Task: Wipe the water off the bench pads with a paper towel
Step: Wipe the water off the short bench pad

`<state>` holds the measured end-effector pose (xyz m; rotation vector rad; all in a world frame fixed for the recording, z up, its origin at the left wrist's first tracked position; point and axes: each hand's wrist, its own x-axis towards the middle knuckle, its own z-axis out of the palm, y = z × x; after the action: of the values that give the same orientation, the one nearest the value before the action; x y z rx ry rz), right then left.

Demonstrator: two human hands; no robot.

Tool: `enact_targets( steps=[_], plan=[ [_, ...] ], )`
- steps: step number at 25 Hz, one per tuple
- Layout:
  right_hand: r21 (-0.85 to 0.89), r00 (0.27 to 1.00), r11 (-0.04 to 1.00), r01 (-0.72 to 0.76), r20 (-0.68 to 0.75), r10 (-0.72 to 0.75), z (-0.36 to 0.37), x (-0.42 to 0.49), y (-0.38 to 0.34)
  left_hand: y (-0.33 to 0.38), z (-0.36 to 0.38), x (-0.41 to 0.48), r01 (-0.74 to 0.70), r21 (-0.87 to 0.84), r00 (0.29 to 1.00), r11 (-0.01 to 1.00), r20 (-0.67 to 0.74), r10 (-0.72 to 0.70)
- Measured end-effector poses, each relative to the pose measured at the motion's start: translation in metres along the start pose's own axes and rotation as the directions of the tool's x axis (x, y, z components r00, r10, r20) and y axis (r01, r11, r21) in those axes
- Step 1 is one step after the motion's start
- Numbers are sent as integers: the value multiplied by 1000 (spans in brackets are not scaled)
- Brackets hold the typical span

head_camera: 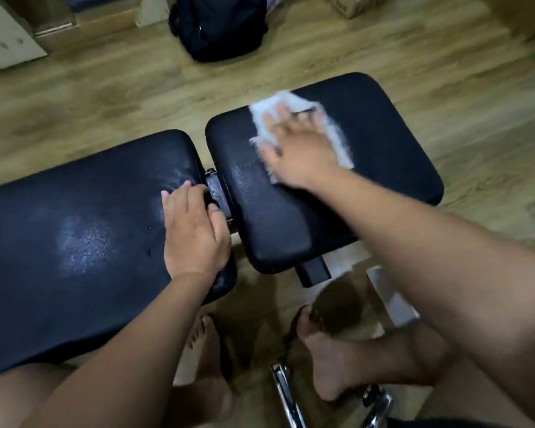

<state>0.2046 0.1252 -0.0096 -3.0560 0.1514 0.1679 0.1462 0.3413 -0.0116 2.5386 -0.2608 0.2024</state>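
- Head view: the right hand (294, 146) lies flat, fingers spread, pressing a white paper towel (303, 125) onto the shorter bench pad (383, 143).
- The left hand (195, 230) curls over the end edge of the longer pad (74, 227), wet sheen just left of it.

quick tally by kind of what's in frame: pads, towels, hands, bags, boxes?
Bench pads: 2, the long pad and the short pad
Paper towels: 1, the paper towel under the right hand
Hands: 2, right hand and left hand
Bags: 1, the black bag
Cardboard boxes: 1, the box, partly cut off
Total: 7
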Motion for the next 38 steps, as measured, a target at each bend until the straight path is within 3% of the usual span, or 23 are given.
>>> enact_targets(
  steps=[3, 6, 8, 10, 12, 15, 17, 19, 22, 25, 29, 34, 38],
  plan=[
    [-45, 977, 976, -211, -4, 211, -12, 6, 93, 0, 1, 0, -8, 32, 1000, 999, 17, 8],
    [7, 956, 956, -293, -7, 293, -15, 4, 101, -1, 1, 0, -28, 84, 999, 996, 20, 27],
    [51, 980, 979, -197, 3, 197, -8, 5, 47, -3, 3, 0, -30, 102, 999, 994, 27, 28],
    [73, 999, 997, -7, 35, 5, 4, 2, -26, -3, 3, 1, -25, 124, 999, 992, 46, 20],
    [54, 968, 973, 223, 103, -228, 7, -4, -84, 0, 1, -1, -29, 133, 998, 991, 54, 22],
    [-45, 897, 905, 424, 155, -413, -4, 15, -72, -1, 0, 1, -47, 138, 998, 989, 51, 41],
    [-70, 940, 941, 331, 109, -323, -11, 29, -23, -4, 1, 2, -42, 131, 998, 990, 49, 36],
    [-48, 991, 992, 120, 61, -117, -16, 36, 38, -2, 0, 2, -41, 129, 998, 991, 56, 34],
    [-11, 994, 996, -93, 48, 93, -17, 13, 115, 0, -1, 1, -27, 121, 998, 992, 68, 19],
    [146, 975, 964, -223, 18, 222, -9, -33, 147, 1, -3, 2, -19, 115, 998, 993, 68, 11],
    [215, 961, 939, -269, -11, 278, -6, -85, 146, 3, -4, 1, -8, 119, 997, 993, 81, -2],
    [71, 950, 948, -309, -17, 311, 1, -139, 112, 5, -5, 2, -8, 134, 996, 991, 86, -3],
    [27, 994, 994, -107, 23, 107, 11, -173, 45, 5, -4, 1, -6, 123, 998, 992, 60, -1]
  ],
)
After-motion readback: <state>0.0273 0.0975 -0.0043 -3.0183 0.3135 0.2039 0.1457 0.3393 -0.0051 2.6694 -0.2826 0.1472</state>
